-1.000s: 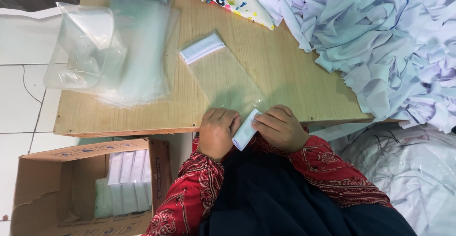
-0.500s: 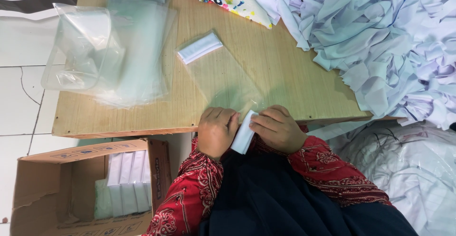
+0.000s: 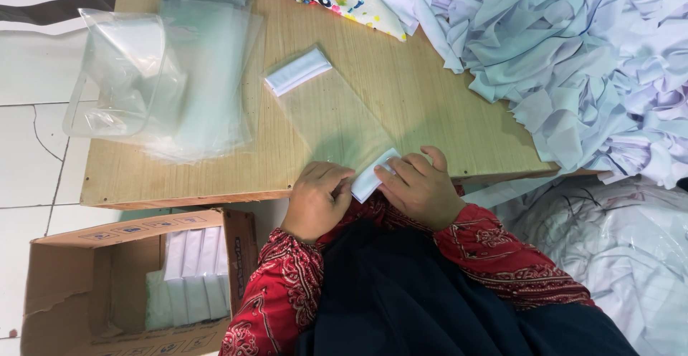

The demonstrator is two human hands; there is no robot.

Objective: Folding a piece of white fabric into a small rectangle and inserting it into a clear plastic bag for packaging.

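Both hands pinch the small folded white cloth [image 3: 373, 175] at the near edge of the wooden counter [image 3: 430, 105]; left hand [image 3: 315, 200] and right hand [image 3: 419, 188] should keep it flat at the mouth of the glossy clear sleeve [image 3: 333, 123]; crumpled pale fabric [image 3: 573, 55] lies heaped on the counter's far right.

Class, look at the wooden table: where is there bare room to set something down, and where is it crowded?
Bare wood shows on the table between the clear bag and the white cloth pile, and along the near edge left of the left hand. The far left is crowded with the plastic bag stack; the right is buried in cloth.
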